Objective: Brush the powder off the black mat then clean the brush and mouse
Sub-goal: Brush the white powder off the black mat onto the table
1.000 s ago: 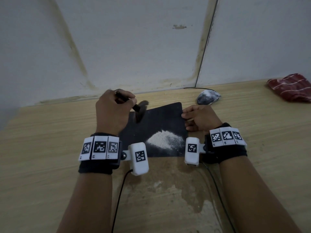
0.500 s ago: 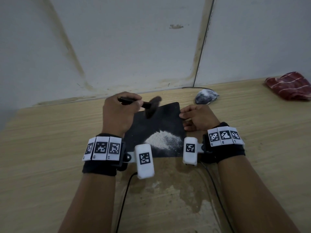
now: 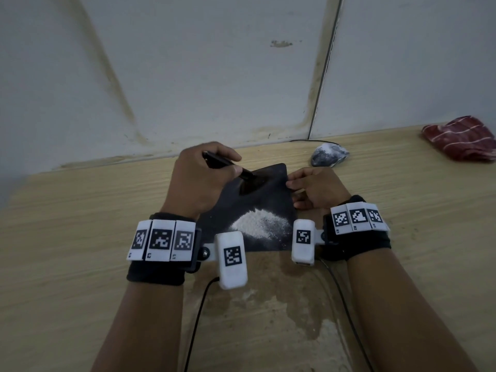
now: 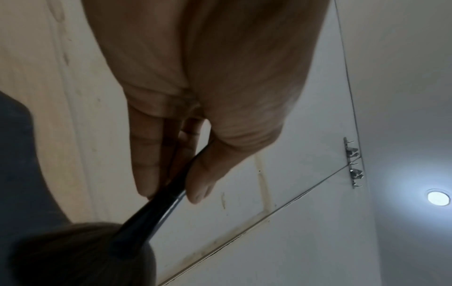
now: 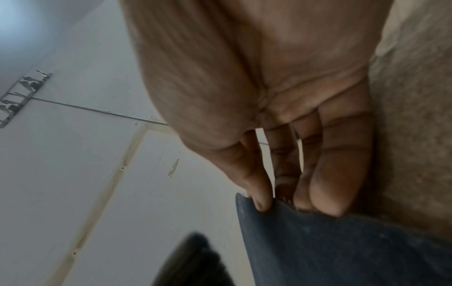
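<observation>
Head view: left hand (image 3: pixel 198 181) grips the brush (image 3: pixel 236 173), long axis running from far-left down to the right, bristles on the far part of the black mat (image 3: pixel 257 205) lying on the bench (image 3: pixel 80 237). Powder (image 3: pixel 259 224) sits near the mat's front. Right hand (image 3: pixel 316 189) pinches the mat's right edge. The dusted mouse (image 3: pixel 330 154) lies beyond.

Left wrist view: fingers (image 4: pixel 146 164) and thumb clamp the handle.

Right wrist view: fingers (image 5: pixel 327 185) hold the lifted mat edge (image 5: pixel 318 241).

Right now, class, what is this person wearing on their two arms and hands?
Both hands, left hand and right hand, are bare, without sleeves. Each wrist carries a black wristband with three white square-patterned tags, plus a white camera box bearing another tag. Thin black cables trail back.
</observation>
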The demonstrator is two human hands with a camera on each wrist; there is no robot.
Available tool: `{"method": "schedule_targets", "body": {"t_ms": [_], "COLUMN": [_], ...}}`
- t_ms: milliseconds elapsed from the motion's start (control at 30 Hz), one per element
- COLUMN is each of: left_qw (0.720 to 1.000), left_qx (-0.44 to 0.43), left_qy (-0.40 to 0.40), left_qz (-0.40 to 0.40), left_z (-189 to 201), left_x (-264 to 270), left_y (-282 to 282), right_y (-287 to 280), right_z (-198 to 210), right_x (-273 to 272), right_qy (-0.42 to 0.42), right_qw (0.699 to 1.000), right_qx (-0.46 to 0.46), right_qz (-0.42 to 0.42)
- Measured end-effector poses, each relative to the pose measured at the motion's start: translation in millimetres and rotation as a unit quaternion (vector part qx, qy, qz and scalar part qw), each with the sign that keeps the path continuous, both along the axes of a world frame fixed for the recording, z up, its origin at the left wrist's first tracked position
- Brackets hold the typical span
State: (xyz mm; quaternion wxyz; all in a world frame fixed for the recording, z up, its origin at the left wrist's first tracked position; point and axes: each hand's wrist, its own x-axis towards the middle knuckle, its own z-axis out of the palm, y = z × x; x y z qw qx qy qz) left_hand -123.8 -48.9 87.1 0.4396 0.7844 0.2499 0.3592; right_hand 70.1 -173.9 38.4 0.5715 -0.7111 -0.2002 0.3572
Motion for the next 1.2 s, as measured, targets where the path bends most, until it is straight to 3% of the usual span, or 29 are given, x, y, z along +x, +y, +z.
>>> {"method": "schedule_targets", "body": {"t_ms": [133, 267, 500, 700, 933, 1033, 1200], "left_qw": [0.997, 0.995, 0.998, 0.998, 0.985, 0.978, 0.938], "left_qx": [-0.026, -0.047, -0.008, -0.033, -0.144, -0.161, -0.155], "left_qy": [-0.069, -0.08, -0.028, -0.037, -0.059, 0.003, 0.254], "left_qz": [0.021, 0.038, 0.048, 0.038, 0.067, 0.133, 0.179], "left_z": [7.5, 4.1, -8.4, -17.1, -32.5, -50.0, -78.2], "left_x": [1.4, 6.9, 12.8, 13.0, 14.0, 3.4, -6.3], "left_y": [-0.3, 0.6, 3.6, 15.9, 30.3, 46.3, 66.4], "right_y": [3.0, 7.5, 11.9, 31.4, 52.0, 59.5, 59.6], "right_z": [9.0, 21.0, 46.0, 42.7, 35.6, 28.0, 16.1], "right_x": [1.5, -1.4, -24.7, -37.0, -35.6, -35.3, -26.9], "right_qy": [-0.037, -0.116, -0.206, -0.288, -0.281, -0.244, -0.195], "right_qw": [0.999, 0.993, 0.969, 0.937, 0.949, 0.963, 0.977], "right_qx": [0.024, 0.02, 0.072, 0.043, 0.05, 0.044, 0.036], "right_qz": [-0.02, -0.025, 0.112, 0.192, 0.136, 0.106, 0.079]}}
